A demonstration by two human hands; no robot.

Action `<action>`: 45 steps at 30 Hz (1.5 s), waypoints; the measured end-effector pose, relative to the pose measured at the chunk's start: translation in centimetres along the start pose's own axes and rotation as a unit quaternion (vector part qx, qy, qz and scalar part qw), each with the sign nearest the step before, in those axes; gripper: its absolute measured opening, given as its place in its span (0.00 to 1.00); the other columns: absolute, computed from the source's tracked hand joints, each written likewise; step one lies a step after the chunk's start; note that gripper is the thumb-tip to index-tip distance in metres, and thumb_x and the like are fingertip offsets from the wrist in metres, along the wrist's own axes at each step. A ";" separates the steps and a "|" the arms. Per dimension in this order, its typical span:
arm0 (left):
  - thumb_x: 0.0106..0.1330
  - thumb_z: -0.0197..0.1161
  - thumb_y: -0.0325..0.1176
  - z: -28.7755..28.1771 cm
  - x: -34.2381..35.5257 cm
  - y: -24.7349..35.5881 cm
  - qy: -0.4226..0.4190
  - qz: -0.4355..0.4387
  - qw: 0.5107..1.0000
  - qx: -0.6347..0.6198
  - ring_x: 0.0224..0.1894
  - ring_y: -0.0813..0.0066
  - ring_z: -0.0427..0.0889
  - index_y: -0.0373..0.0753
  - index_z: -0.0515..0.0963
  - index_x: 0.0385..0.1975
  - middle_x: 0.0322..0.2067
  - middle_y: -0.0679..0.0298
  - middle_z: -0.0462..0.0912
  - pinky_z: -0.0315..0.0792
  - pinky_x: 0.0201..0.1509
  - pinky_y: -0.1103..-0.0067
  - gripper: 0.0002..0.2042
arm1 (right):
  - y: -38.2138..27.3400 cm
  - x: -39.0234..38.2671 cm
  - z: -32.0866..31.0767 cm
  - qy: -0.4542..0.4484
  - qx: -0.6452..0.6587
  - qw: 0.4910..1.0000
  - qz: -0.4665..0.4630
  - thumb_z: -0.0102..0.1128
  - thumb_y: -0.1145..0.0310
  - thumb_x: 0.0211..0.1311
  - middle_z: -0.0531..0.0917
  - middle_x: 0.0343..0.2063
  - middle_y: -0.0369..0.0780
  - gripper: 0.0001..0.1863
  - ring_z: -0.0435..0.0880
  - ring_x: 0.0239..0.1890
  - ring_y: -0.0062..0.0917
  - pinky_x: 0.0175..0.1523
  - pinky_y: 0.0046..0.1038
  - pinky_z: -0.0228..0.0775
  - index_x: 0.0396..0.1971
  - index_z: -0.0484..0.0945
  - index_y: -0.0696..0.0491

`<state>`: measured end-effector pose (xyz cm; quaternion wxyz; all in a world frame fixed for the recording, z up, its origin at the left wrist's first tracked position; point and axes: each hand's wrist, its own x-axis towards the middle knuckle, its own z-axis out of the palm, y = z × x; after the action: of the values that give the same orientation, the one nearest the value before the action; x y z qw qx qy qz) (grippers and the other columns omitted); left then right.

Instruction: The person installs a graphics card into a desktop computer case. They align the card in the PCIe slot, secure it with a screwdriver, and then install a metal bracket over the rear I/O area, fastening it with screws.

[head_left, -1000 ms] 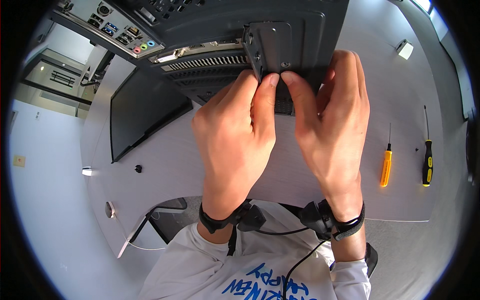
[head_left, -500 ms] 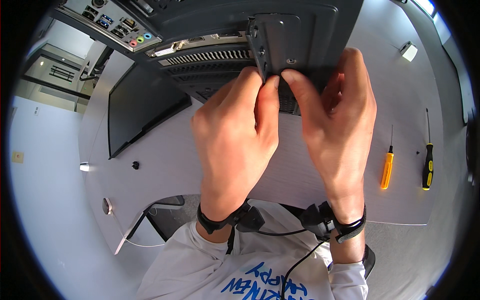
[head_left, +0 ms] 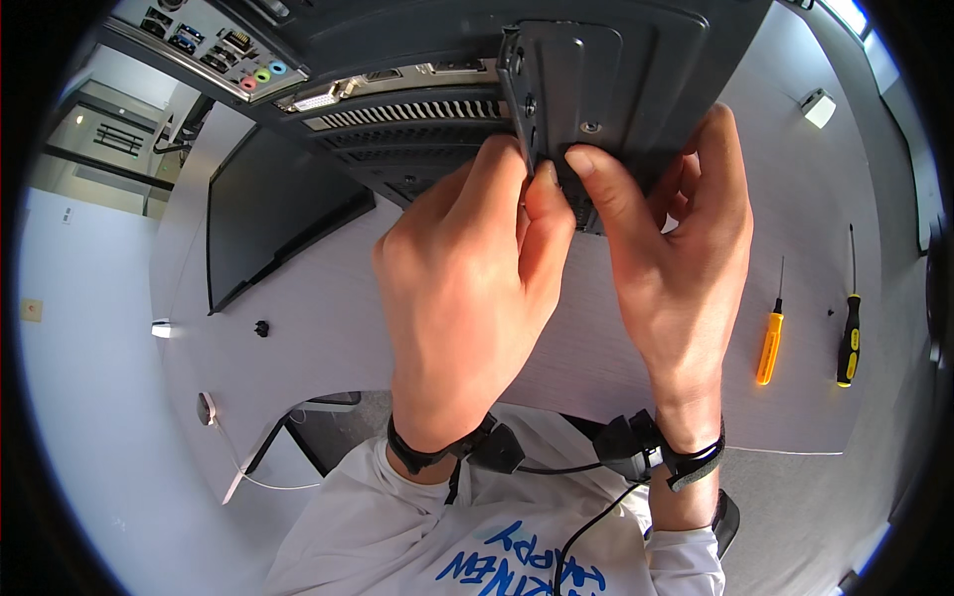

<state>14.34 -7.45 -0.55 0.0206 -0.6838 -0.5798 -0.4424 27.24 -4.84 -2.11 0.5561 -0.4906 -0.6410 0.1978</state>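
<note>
A black desktop computer case (head_left: 417, 40) lies on the grey table (head_left: 328, 338), its rear panel with coloured ports facing me. A dark metal bracket plate (head_left: 566, 79) stands at the case's rear edge. My left hand (head_left: 467, 288) pinches the lower edge of that plate with thumb and fingers closed. My right hand (head_left: 676, 268) presses its thumb and fingertips on the same spot from the right. Whatever small part lies between the fingertips is hidden.
A black side panel (head_left: 268, 219) lies flat on the table to the left. A small black screw (head_left: 261, 328) sits near it. An orange screwdriver (head_left: 770, 338) and a black-and-yellow screwdriver (head_left: 848, 333) lie at right. A small white object (head_left: 819, 106) rests far right.
Both hands stay pinched at the bracket's lower edge. The view has shifted closer to the case, so the case and hands fill more of the frame.
</note>
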 end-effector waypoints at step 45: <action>0.65 0.70 0.30 4.7 0.9 1.9 0.070 0.006 0.995 -0.073 0.12 0.68 0.77 0.37 0.72 0.19 0.12 0.62 0.77 0.69 0.19 0.75 0.15 | 1.4 -1.1 -3.5 0.029 -0.096 0.995 -0.002 0.70 0.75 0.56 0.77 0.42 0.44 0.31 0.83 0.31 0.30 0.37 0.31 0.78 0.61 0.71 0.54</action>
<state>18.58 -4.80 -1.93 0.0141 -0.6544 -0.5390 -0.5302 30.92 -6.17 -2.73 0.5248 -0.5462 -0.6417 0.1202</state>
